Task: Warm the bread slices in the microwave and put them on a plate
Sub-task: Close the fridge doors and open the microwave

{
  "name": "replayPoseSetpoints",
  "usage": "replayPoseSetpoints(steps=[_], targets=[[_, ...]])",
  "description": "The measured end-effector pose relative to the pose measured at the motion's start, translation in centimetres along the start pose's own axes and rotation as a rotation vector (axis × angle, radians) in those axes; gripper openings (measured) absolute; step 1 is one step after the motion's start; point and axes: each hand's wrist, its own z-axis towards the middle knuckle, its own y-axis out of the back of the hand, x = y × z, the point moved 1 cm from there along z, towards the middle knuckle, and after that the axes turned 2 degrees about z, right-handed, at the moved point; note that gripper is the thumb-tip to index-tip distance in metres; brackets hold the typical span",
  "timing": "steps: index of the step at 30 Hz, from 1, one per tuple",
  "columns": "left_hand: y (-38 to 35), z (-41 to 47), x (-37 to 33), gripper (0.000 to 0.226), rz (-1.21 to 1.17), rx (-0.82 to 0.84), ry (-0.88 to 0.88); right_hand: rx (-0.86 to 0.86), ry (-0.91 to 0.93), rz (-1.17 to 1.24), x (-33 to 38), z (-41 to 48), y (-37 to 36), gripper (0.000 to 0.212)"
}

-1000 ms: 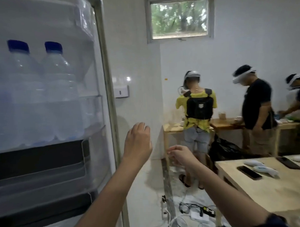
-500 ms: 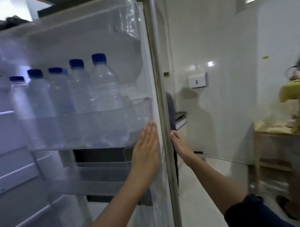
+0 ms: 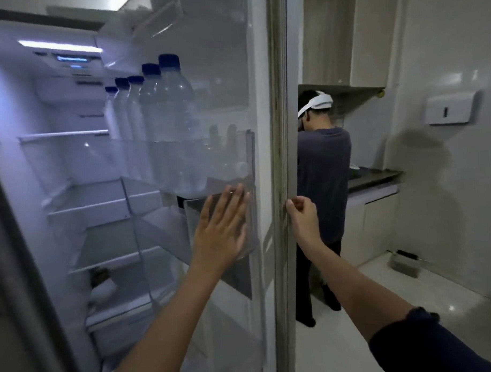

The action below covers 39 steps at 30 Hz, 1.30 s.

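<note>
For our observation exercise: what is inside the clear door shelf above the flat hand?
A row of blue-capped water bottles stands in the shelf. Their bases blur behind its wall; anything behind them is hidden.

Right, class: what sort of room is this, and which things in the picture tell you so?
Most likely a kitchen: an open fridge with water bottles racked in its door, a dark counter against the wall, and cabinets above it.
</note>
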Motion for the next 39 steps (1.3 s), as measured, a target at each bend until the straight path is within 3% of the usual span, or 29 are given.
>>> replayPoseSetpoints(steps=[7, 13, 25, 29, 33, 39], targets=[[0.3, -5.2, 4.2, 0.059, 0.114, -0.013, 0.132, -0.071, 0.230, -0.005, 0.7, -6.5, -4.0, 0.026], [1.8, -8.5, 8.3, 0.057, 0.106, 0.075, 0.322, 0.211, 0.417, -0.135, 1.7, -10.5, -6.7, 0.046], [5.0, -12.3, 15.7, 0.062, -0.353, 0.215, 0.800, 0.427, 0.760, -0.389, 5.0, -16.7, -15.9, 0.054], [7.2, -10.9, 16.7, 0.054, -0.366, -0.016, 0.743, 0.420, 0.892, -0.279, 7.0, -15.7, -17.6, 0.039], [9.6, -8.2, 18.6, 0.052, -0.313, -0.214, 0.671, 0.395, 0.832, -0.041, 9.2, -12.8, -20.7, 0.037], [10.1, -2.8, 23.4, 0.052, -0.059, -0.270, 0.349, 0.419, 0.711, 0.070, 12.6, -8.1, -28.2, 0.043]])
